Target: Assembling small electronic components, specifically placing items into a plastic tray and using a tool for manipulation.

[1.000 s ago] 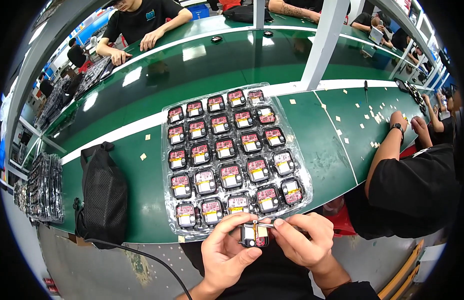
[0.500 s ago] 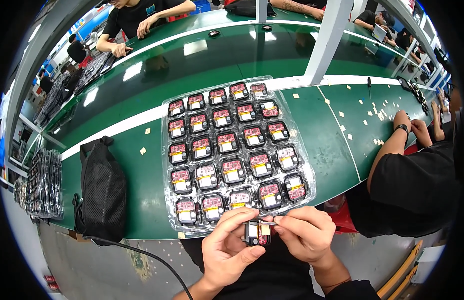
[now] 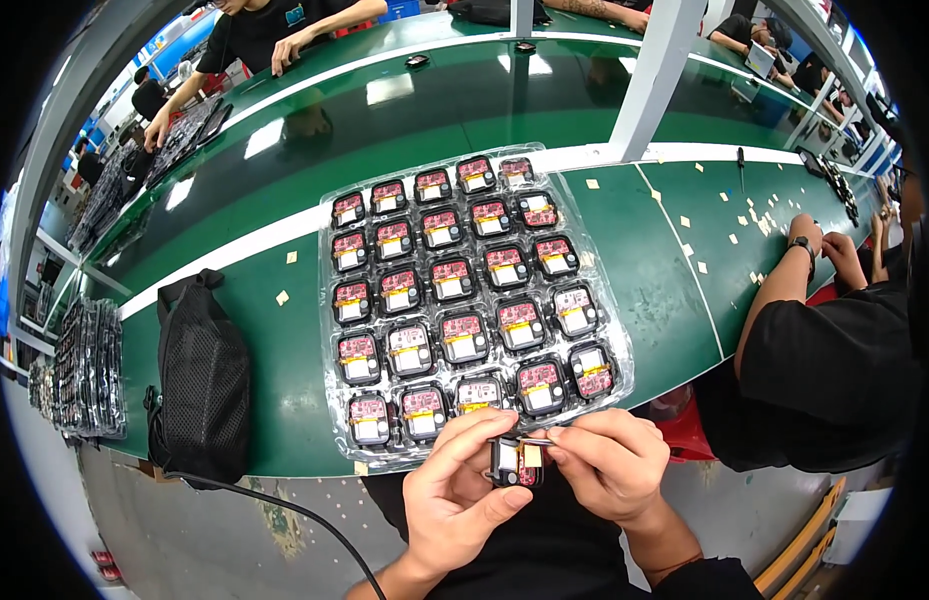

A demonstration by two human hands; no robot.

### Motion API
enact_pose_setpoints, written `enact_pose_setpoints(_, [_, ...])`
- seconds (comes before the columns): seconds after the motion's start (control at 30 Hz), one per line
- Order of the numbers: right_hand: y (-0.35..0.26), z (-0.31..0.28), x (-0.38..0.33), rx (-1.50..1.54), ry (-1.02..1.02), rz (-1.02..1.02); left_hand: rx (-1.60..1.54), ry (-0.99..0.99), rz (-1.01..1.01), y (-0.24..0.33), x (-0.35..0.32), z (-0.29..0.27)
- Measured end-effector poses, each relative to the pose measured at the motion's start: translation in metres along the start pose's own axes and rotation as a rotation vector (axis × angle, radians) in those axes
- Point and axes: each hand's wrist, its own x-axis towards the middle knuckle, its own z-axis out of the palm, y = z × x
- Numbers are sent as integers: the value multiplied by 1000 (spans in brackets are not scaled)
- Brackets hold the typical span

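Note:
My left hand (image 3: pixel 452 495) grips a small black electronic housing (image 3: pixel 504 480) by its edges, thumb at the front. Inside it show a red circuit board, a white block and a yellowish square piece. My right hand (image 3: pixel 614 465) pinches thin metal tweezers (image 3: pixel 536 441), their tip over the upper side of this housing; fingers hide most of them. Just beyond both hands lies a clear plastic tray (image 3: pixel 620 372) filled with rows of similar open housings with red boards, white blocks and yellow strips.
A black mesh bag (image 3: pixel 204 375) lies left on the green table (image 3: pixel 284 350), beside stacked trays (image 3: pixel 89 365). A grey post (image 3: pixel 656 85) rises behind the tray. Small yellowish squares (image 3: pixel 759 225) are scattered at right, near a seated co-worker's arm (image 3: pixel 784 285). A black cable (image 3: pixel 304 512) hangs in front.
Across the table, a co-worker's hand has reached left to the stacked trays there. My hands stay almost in place around the housing; the view has shifted slightly.

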Motion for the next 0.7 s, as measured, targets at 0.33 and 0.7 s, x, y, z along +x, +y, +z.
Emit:
enact_pose_setpoints(0.33, [-2,2,-1,-51,-13,-25,108,0,28,1,1,-5])
enact_pose_setpoints(0.7, [3,1,-2,-30,-11,-58,42,-23,32,3,1,-2])
